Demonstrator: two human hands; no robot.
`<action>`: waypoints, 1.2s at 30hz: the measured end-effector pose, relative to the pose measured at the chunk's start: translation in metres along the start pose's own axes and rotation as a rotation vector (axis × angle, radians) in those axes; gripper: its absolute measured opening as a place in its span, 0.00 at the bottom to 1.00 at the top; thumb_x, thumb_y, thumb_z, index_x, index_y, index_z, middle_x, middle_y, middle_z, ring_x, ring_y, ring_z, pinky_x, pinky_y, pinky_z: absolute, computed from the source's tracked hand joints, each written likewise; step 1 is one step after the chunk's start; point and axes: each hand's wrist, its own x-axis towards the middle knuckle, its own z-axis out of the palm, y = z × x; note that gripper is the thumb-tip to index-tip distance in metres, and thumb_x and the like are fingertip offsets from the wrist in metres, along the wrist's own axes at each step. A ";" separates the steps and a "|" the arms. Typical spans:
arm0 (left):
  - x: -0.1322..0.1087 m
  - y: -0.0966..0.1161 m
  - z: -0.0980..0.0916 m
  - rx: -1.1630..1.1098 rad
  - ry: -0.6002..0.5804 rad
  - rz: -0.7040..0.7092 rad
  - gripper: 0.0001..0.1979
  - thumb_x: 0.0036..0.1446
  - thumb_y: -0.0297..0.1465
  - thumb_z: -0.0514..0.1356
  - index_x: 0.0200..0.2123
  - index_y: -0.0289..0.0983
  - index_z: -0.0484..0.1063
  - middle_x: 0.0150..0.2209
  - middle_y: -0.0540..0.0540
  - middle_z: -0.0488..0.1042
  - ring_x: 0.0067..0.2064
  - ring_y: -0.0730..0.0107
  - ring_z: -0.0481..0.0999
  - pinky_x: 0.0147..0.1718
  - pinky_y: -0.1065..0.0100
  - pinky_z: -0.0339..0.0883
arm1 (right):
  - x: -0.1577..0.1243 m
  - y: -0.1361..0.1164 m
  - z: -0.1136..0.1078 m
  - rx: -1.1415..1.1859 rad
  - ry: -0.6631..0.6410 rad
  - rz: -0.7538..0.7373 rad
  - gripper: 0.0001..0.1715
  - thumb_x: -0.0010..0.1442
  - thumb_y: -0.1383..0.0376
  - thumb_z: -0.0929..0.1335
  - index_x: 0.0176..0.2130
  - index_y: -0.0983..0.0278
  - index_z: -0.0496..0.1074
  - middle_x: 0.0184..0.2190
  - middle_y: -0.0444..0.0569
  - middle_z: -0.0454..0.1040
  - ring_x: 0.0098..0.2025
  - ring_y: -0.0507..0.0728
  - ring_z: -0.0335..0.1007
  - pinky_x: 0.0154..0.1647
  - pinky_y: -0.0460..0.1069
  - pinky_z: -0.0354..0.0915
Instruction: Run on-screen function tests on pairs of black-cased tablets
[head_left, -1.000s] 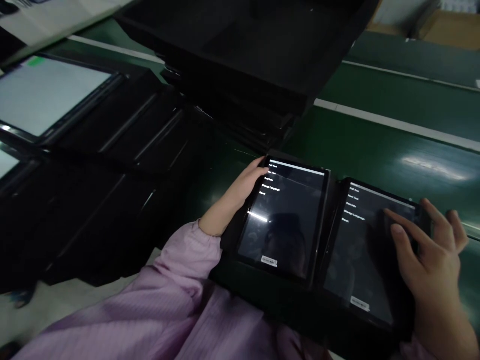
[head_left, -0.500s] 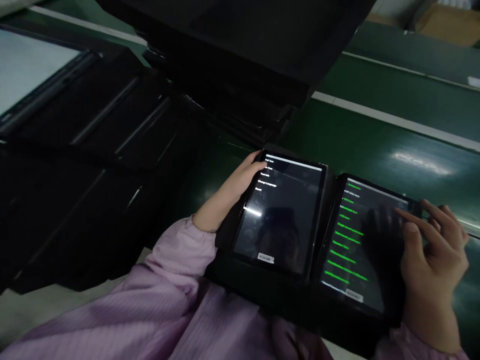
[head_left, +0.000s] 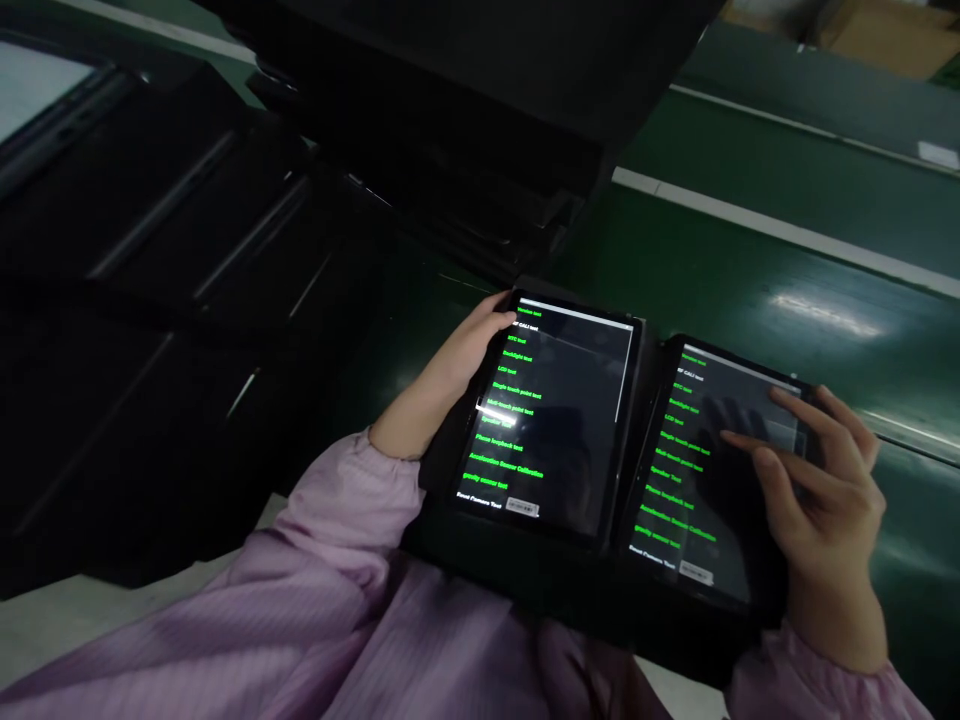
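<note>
Two tablets lie side by side in front of me, both lit with lists of mostly green test names on dark screens. My left hand grips the upper left edge of the left tablet, thumb on its front rim and the other fingers hidden behind. Over the right tablet hovers my right hand, fingers apart, with the index fingertip at or just above the glass; contact cannot be made out. A small barcode label sits at the bottom of the left screen, and the right screen bears a similar label.
Beyond the tablets a large black case-like object looms over the green work surface, which has white stripes. Dark stacked panels or devices fill the left side. A cardboard box stands at the far right.
The left tablet's screen has switched from a short white menu to the long green list. My right hand has moved left across the right tablet with its fingers more spread.
</note>
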 end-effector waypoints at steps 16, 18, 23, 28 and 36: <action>-0.034 -0.011 -0.009 -0.203 -0.061 -0.001 0.37 0.55 0.32 0.62 0.69 0.37 0.68 0.58 0.43 0.80 0.62 0.50 0.77 0.64 0.52 0.68 | 0.001 -0.010 -0.007 0.094 -0.096 -0.031 0.13 0.71 0.65 0.68 0.40 0.61 0.84 0.64 0.49 0.73 0.73 0.70 0.60 0.69 0.66 0.60; -0.033 -0.012 -0.011 -0.193 -0.086 0.000 0.38 0.54 0.33 0.62 0.69 0.37 0.68 0.57 0.43 0.80 0.60 0.49 0.78 0.63 0.51 0.68 | -0.001 -0.007 -0.005 0.100 -0.080 -0.040 0.12 0.71 0.65 0.69 0.40 0.60 0.84 0.64 0.47 0.74 0.72 0.68 0.62 0.69 0.65 0.60; -0.027 -0.014 -0.013 -0.168 -0.090 -0.057 0.39 0.52 0.35 0.65 0.69 0.41 0.68 0.56 0.44 0.80 0.58 0.49 0.79 0.59 0.52 0.71 | -0.003 -0.003 -0.002 0.081 -0.023 -0.035 0.10 0.70 0.65 0.69 0.41 0.58 0.83 0.63 0.44 0.75 0.71 0.66 0.65 0.68 0.64 0.61; -0.021 -0.015 -0.010 -0.061 -0.029 -0.036 0.39 0.49 0.39 0.69 0.66 0.42 0.69 0.59 0.43 0.78 0.59 0.48 0.78 0.59 0.52 0.71 | 0.000 -0.006 -0.002 0.081 0.016 -0.035 0.10 0.69 0.67 0.69 0.41 0.57 0.83 0.62 0.44 0.76 0.69 0.65 0.67 0.68 0.63 0.61; -0.028 -0.006 -0.008 -0.053 -0.083 -0.036 0.41 0.53 0.38 0.67 0.70 0.39 0.65 0.58 0.41 0.79 0.59 0.47 0.78 0.59 0.51 0.71 | -0.003 -0.002 0.000 -0.031 0.026 0.010 0.13 0.72 0.67 0.67 0.47 0.61 0.83 0.63 0.52 0.75 0.71 0.68 0.63 0.68 0.67 0.61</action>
